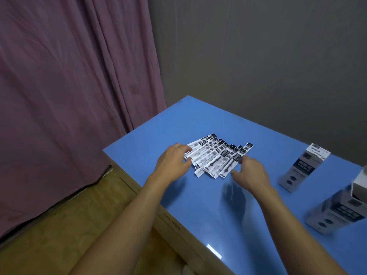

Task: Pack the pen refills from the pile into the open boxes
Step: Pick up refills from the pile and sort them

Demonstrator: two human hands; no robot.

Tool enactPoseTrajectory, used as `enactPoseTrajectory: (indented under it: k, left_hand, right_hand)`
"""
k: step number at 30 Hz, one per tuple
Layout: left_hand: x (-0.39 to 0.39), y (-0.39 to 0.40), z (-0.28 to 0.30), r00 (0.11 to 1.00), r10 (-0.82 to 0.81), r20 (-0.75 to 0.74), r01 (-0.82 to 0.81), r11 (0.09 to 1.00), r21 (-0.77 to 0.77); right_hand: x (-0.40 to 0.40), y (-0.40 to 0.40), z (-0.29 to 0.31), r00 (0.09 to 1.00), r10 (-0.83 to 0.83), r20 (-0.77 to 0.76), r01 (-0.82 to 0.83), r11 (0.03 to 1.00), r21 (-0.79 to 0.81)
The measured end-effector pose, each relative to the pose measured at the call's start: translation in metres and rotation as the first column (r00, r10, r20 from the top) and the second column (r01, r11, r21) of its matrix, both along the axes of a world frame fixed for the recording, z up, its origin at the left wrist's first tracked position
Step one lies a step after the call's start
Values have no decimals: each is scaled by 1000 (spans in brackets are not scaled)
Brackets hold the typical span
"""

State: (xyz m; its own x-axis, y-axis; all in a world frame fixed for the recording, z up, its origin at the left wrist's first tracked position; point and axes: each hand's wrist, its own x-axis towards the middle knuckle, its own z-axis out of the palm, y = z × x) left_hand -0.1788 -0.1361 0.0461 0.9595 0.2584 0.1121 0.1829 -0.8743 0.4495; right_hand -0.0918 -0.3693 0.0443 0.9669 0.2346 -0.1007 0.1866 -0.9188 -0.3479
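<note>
The pen refills [217,155] are lying fanned out in their white and black wrappers near the middle of the blue table [198,205], overlapping one another in a slanted row; my left hand [173,160] is resting at the left end of the pile, fingers curled over the ends of the nearest wrappers and touching them (whether they are actually pinching one, I cannot tell, since the fingertips are hidden behind the knuckles); my right hand [251,172] is reaching in at the right end of the pile, its fingers bent loosely, the forefinger touching the edge of the last wrappers and the thumb hanging apart below them, gripping nothing that I can see. Well to the right of the pile, a grey and white box [301,167] is lying on the table with its open flap pointing away from me; a second box [337,211] is lying nearer to me at the right edge of the view, blurred, with something pale just above it that I cannot make out. Beyond the table a grey wall [258,56] is rising, a purple curtain [69,86] is hanging to the left, and a wooden floor [59,235] is showing below it.
</note>
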Motion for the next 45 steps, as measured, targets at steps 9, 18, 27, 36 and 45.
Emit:
enactPoseTrajectory:
  k: [9, 18, 27, 36, 45]
  left_hand:
    - [59, 16, 3, 998, -48, -51, 49, 998, 26]
    - [113, 7, -25, 981, -90, -169, 94, 995, 15]
    - [134, -38, -49, 954, -134, -267, 147, 989, 29]
    - [139, -26, -47, 942, -57, -332, 64, 998, 11]
    - [134, -19, -50, 956, -66, -284, 65, 998, -14]
  right_hand:
    - [46, 12, 1, 999, -51, 7, 51, 999, -6]
    - [68, 16, -10, 991, -131, 2, 131, 991, -4]
    - [74, 17, -12, 986, -167, -9, 167, 986, -16]
    - [72, 21, -19, 986, -162, -43, 161, 987, -20]
    - [72, 27, -20, 988, -144, -61, 143, 990, -15]
